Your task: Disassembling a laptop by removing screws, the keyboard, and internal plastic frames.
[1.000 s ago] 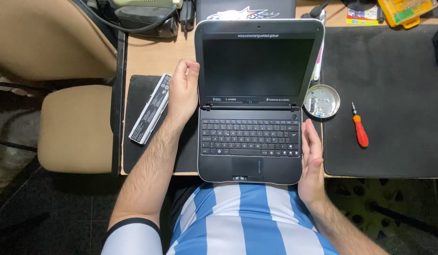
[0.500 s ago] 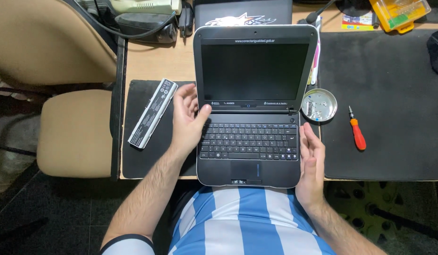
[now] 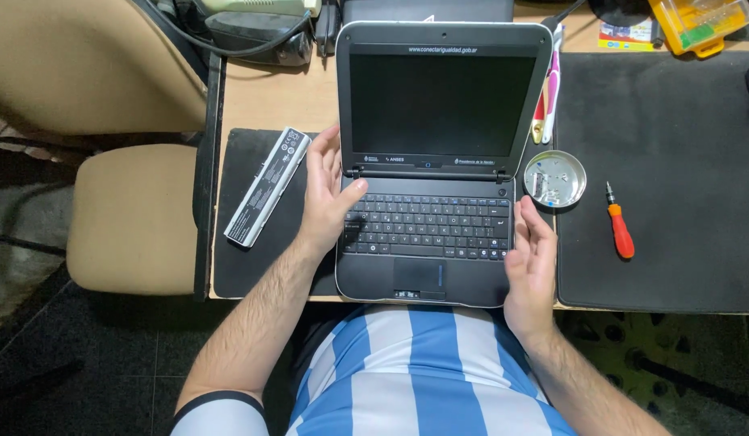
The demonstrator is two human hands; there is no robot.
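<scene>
Stripes first, nearest the camera: a blue-and-white shirt (image 3: 415, 371) at the desk's (image 3: 269, 97) front edge, with two bare forearms reaching out from it. Right hand (image 3: 532, 266) rests at the laptop's (image 3: 427, 161) near right corner, fingers loosely spread and slightly curled, palm turned inward against the base's edge; it grips nothing. Left hand (image 3: 327, 190) lies along the left side of the laptop, fingers open and extended, thumb laid onto the upper left keys of the keyboard (image 3: 427, 226); nothing is pinched there either. One laptop, small and chunky, dark matte plastic with a rounded silver-grey rim, lid up, screen black, a rectangular touchpad (image 3: 419, 274) below the keys. It sits at the front of the desk, straddling two black mats: one mat (image 3: 253, 266) under the left hand, one bigger mat (image 3: 681, 178) to the right (both soft-looking, flat, dull). On the left mat, just beside the left hand, one long battery (image 3: 267, 187), a silver-and-black bar lying at a slant. Right of the laptop, one round shiny metal dish (image 3: 554, 179) with small bits in it, too small to count. Further right, one screwdriver (image 3: 620, 222) with an orange handle. Far back, a yellow plastic case (image 3: 701, 20). Off left, one tan padded chair (image 3: 132, 218).
</scene>
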